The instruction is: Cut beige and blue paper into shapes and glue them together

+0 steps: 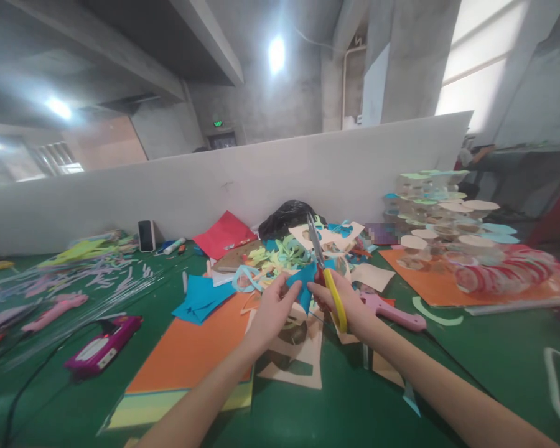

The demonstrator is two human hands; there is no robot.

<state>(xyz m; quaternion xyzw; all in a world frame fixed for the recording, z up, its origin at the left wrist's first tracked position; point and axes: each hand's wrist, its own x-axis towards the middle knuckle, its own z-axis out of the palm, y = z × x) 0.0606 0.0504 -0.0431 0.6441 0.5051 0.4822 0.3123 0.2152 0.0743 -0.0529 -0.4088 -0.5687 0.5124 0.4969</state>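
Observation:
My left hand pinches a small piece of blue paper between thumb and fingers. Closed around the scissors is my right hand; their handle is yellow and red, and the blades point up and away. The right fingertips also touch the blue paper's right edge. Beneath both hands lie cream paper offcuts with cut-out holes. Beyond them is a heap of green and yellow paper scraps. More blue sheets rest on an orange paper stack to the left.
A pink glue gun with a cord lies right of my hands. Tiered paper discs and a red-striped roll stand farther right. Left are a purple power strip, a phone and thin strips. A black bag sits behind.

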